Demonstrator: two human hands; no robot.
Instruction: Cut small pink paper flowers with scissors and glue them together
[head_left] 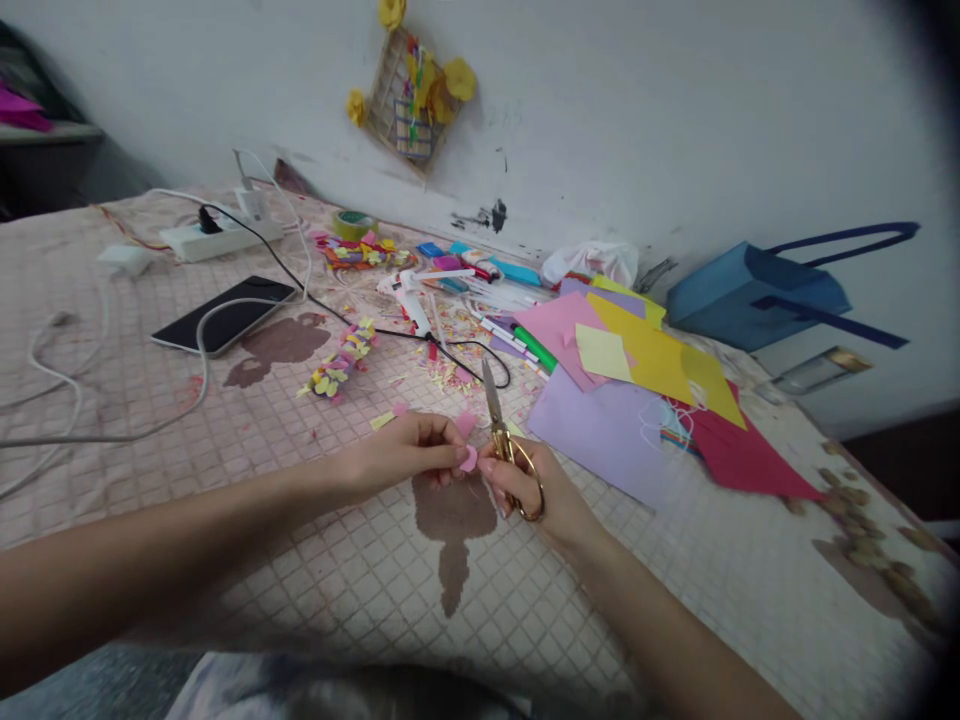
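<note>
Between the fingertips of my left hand (431, 450) is a small pink paper piece (469, 459), rounded at its edge. My right hand (536, 490) is closed round a pair of scissors (496, 420) with gold handles, the blades pointing up and away from me. The right thumb and fingertip come close to the pink piece; whether they touch it I cannot tell. Another pink paper scrap (466, 424) lies just beyond my left fingers. Further left sits a cluster of pink, yellow and purple paper flowers (341, 360).
A white glue gun (409, 300) with a black cord lies ahead among paper clippings. Coloured paper sheets (600, 430) spread to the right, near a blue bag (750, 295). A black tablet (225, 315), white cables and a power strip (217, 237) are on the left.
</note>
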